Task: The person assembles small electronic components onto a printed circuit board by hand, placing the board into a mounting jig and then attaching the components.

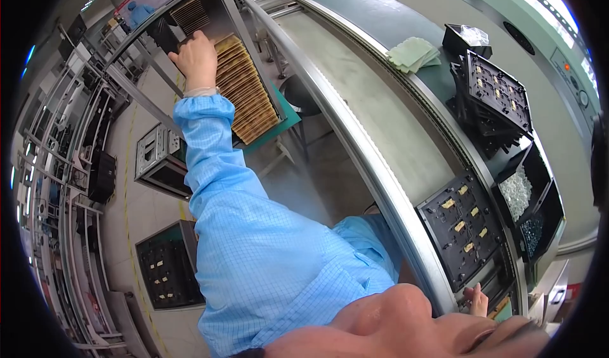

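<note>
We see the left hand (195, 58) at the end of a light blue sleeve (219, 168), stretched out toward eleven o'clock. Its fingers lie flat on the upper left end of a slanted stack of tan trays (246, 91); they are extended and rest on the stack's edge, and whether they pinch anything we cannot tell. The stack sits in a metal frame rack (235, 15), with a second, darker stack (190, 14) just beyond it at twelve o'clock. The right hand (477, 299) shows only as a few fingertips at five o'clock, just below a black component tray (466, 231) carrying small tan parts; its grip is hidden. This tray lies on the curved conveyor bench (380, 123). Farther along, at two o'clock, we note tilted black trays (498, 95), pale green sheets (413, 53), and bins of small clear pieces (517, 193). At eight o'clock another black tray (166, 275) stands on the floor side.
</note>
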The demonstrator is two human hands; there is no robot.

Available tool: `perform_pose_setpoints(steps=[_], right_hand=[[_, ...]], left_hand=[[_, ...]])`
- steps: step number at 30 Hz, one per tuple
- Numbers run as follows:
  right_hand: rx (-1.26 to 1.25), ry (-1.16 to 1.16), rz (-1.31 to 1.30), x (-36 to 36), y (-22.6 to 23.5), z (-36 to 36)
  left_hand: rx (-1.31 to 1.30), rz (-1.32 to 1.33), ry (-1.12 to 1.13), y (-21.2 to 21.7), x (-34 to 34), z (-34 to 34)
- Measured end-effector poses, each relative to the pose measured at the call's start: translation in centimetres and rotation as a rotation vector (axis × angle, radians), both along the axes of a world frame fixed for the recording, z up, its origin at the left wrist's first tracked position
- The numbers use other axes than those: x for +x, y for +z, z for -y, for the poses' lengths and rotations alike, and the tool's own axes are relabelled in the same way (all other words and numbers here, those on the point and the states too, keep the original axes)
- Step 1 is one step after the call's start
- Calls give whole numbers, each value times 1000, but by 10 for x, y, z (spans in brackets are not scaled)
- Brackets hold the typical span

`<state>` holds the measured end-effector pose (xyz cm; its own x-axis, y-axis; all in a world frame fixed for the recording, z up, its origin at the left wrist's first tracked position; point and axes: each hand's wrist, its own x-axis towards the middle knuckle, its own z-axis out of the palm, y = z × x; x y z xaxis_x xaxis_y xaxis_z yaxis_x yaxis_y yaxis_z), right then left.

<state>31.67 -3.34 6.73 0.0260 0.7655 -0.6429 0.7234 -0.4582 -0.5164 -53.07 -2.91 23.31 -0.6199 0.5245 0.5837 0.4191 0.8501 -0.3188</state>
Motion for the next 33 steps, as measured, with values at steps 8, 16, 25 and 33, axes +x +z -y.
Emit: perform_pose_setpoints(steps=[8, 16, 25, 33], right_hand=[[15, 206, 4, 2, 1, -21], [14, 263, 101, -22, 5, -1], [135, 280, 202, -36, 28, -11], [125, 296, 237, -39, 35, -8]], left_hand=[[-153, -163, -263, 4, -12, 12], [-248, -219, -483, 1, -13, 11], [-141, -276, -634, 3, 77, 28], [28, -351, -638, -28, 80, 37]])
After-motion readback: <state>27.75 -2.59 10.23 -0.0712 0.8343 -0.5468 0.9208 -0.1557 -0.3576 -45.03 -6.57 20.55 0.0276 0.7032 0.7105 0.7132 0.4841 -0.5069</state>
